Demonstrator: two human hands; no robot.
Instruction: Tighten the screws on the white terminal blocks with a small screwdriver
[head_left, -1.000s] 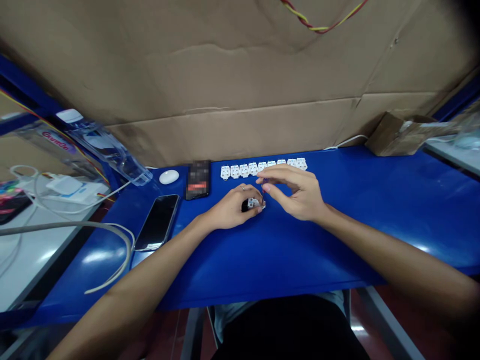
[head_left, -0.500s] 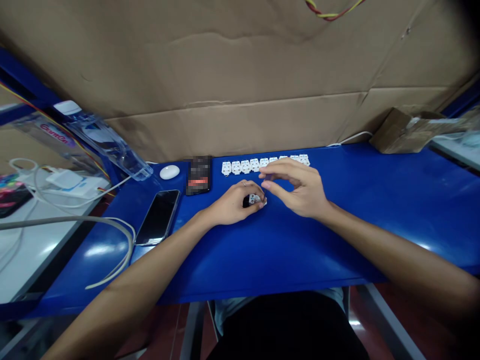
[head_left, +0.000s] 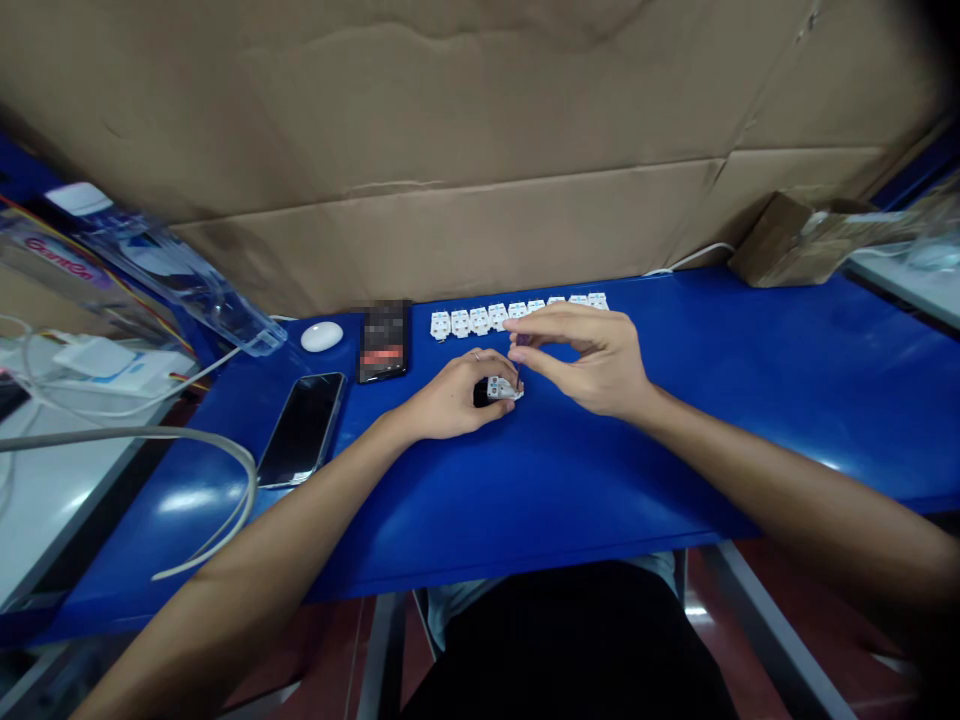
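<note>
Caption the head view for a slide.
Left hand holds a white part, right hand a thin tool, near a row of similar parts.

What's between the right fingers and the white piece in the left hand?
In the head view, a slim tool, held in the right hand, reaches down toward the white piece; its tip is too small to make out.

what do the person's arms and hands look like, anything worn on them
The left hand wears a slim, light-coloured ring on one finger; none shows on the right hand. Both are gloveless, with no sleeves, watches or bracelets visible on the forearms.
</note>
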